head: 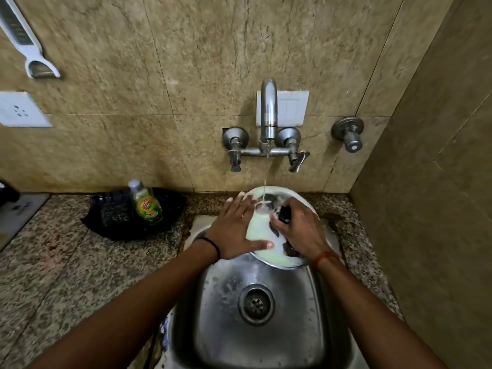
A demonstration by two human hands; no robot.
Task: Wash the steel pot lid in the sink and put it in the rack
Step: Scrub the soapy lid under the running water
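The steel pot lid (262,230) is held tilted over the far end of the steel sink (266,328), its top covered in pale soapy film. A thin stream of water from the tap (268,110) lands near its upper part. My left hand (237,230) lies flat with straight fingers on the lid's left side, thumb along its lower edge. My right hand (298,227) curls round the lid's black knob (284,214) at the right.
A black tray (111,222) with a dish soap bottle (147,205) stands on the granite counter left of the sink. Two tap handles and a separate valve (348,133) are on the tiled wall. A side wall closes in on the right. No rack is in view.
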